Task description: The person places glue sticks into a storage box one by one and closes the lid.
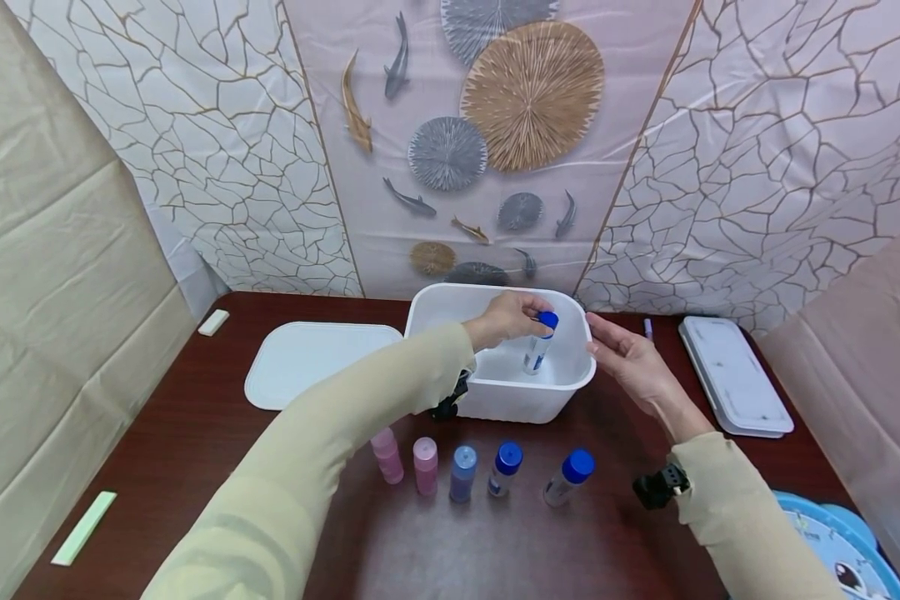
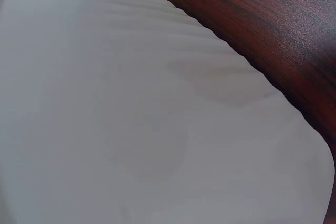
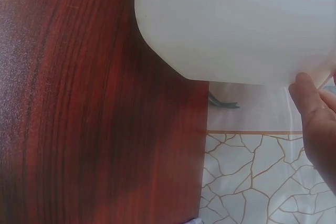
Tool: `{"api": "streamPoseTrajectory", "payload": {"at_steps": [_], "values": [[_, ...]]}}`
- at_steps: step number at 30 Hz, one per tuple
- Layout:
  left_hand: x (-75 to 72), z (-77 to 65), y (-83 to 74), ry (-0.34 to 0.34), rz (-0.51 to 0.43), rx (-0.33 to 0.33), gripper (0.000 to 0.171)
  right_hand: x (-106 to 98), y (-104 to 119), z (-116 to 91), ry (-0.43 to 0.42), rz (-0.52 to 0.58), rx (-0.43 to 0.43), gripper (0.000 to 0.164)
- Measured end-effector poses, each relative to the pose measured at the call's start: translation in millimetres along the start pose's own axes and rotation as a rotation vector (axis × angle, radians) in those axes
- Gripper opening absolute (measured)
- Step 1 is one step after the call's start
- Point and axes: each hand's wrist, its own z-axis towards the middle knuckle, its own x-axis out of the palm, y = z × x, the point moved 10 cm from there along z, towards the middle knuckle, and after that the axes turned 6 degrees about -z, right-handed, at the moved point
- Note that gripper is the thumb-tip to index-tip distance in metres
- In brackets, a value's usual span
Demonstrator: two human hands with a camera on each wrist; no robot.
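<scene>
My left hand (image 1: 506,321) reaches over the white bin (image 1: 521,406) and pinches a clear bottle by its blue cap (image 1: 547,319). The bottle's body (image 1: 537,354) stands almost upright inside the bin, towards its right end. At the bin's right rim is my right hand (image 1: 630,362), its fingers fairly straight and the fingertips touching the outside. The right wrist view shows the thumb (image 3: 307,95) against the bin's outer wall (image 3: 236,30). Only the bin's wall (image 2: 157,103) fills most of the left wrist view; the left hand's grip is hidden there.
In front of the bin stand two pink bottles (image 1: 426,467), a light-blue one (image 1: 462,475) and two blue-capped ones (image 1: 504,471). A white lid (image 1: 322,358) lies left, a white flat case (image 1: 735,375) right. A blue round object (image 1: 840,542) sits at the lower right.
</scene>
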Motion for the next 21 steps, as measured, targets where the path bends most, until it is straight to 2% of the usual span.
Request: {"api": "streamPoseTrajectory", "payload": {"at_steps": [6,8,10,15,18,21], "values": [[-6.2,-8.5,-7.0,0.037,0.035,0.012,0.052,1,0,-1,-0.004,-0.01,0.01,0.061],[-12.4,-15.2,-13.7,0.054,0.019,0.022,0.053,2,0,-1,-0.002,-0.008,0.01,0.061],[-19.4,-23.8,-21.7,0.088,-0.04,0.032,0.051,1,1,-1,-0.003,-0.011,0.007,0.061],[-39.6,-57.2,-41.7,0.227,-0.232,0.068,0.044,-1,3,-2,-0.014,-0.025,0.001,0.06],[-53.5,-82.8,-45.6,0.311,-0.28,0.096,0.039,-1,3,-2,-0.016,-0.037,0.003,0.062],[-67.2,-108.3,-38.3,0.375,-0.282,0.112,0.036,0,3,-2,-0.017,-0.044,0.007,0.063]]}}
